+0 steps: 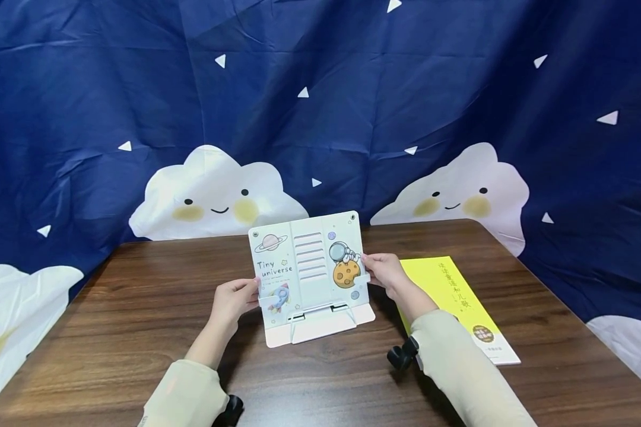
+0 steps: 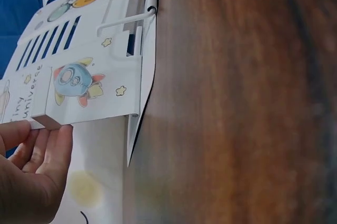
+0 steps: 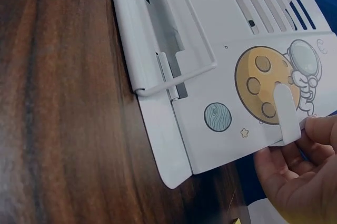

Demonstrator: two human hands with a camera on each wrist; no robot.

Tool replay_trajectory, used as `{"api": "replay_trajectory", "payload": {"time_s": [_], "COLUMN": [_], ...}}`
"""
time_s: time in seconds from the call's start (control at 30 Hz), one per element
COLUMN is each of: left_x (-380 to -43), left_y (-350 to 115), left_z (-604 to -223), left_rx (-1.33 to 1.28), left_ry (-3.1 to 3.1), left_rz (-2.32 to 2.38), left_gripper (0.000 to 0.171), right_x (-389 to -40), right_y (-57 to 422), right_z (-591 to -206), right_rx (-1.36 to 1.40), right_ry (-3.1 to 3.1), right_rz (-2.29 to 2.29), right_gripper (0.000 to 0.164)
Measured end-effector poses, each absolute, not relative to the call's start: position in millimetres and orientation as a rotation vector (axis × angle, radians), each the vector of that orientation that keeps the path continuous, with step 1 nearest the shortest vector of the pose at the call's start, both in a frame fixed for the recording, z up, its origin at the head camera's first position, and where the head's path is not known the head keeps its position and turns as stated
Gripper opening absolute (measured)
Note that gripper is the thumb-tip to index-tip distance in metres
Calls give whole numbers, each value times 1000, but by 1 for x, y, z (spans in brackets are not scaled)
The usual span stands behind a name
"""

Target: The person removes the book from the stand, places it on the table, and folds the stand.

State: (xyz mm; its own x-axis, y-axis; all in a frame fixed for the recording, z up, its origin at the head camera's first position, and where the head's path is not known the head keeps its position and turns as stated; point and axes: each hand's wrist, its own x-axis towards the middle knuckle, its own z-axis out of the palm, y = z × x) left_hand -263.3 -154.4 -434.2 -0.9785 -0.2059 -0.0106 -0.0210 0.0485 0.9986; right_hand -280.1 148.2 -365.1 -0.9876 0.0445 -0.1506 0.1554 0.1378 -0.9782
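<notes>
A white book stand [image 1: 312, 261] with space drawings and the words "Tiny universe" faces me, its panel upright and tilted slightly. My left hand [image 1: 234, 302] pinches its left edge beside a white page clip [image 2: 46, 100], thumb in front and fingers behind. At the opposite edge, my right hand [image 1: 384, 271] grips the panel near the other page clip [image 3: 286, 111], below the astronaut drawing. Along the bottom runs a white ledge [image 1: 320, 325] with a bent wire holder [image 3: 179, 77] across it. The back of the stand is hidden.
A yellow book [image 1: 448, 290] lies on the brown wooden table [image 1: 155, 308], partly under my right forearm. Behind the table hangs a dark blue curtain [image 1: 320, 118] with smiling clouds and white triangles.
</notes>
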Motion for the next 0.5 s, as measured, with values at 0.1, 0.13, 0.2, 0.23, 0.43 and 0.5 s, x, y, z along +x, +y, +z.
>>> {"api": "replay_trajectory", "payload": {"time_s": [0.1,0.13,0.2,0.23,0.43,0.5], "left_x": [-258,-256,-253,-251,-255,-254], "left_y": [-154,-153,-154,-154,-153,-152], "left_z": [-430,-427,-426,-425,-439,-442], "left_rx": [205,179,114,110,200,223], "left_ry": [-2171,-2163,-2145,-2144,-2123,-2106], "left_rz": [-2083,-2098,-2129,-2132,-2156,-2185], "left_gripper": [32,32,32,31,31,29], "right_x": [-286,-288,-293,-294,-293,-292], "right_y": [149,149,151,151,144,143], "right_z": [-369,-370,-375,-375,-366,-363], "right_rx": [194,197,155,154,237,238], "right_ry": [2317,2319,2303,2299,2325,2333], "right_rz": [-1993,-1993,-2023,-2025,-1979,-1973], "right_gripper": [33,33,32,31,31,31]}}
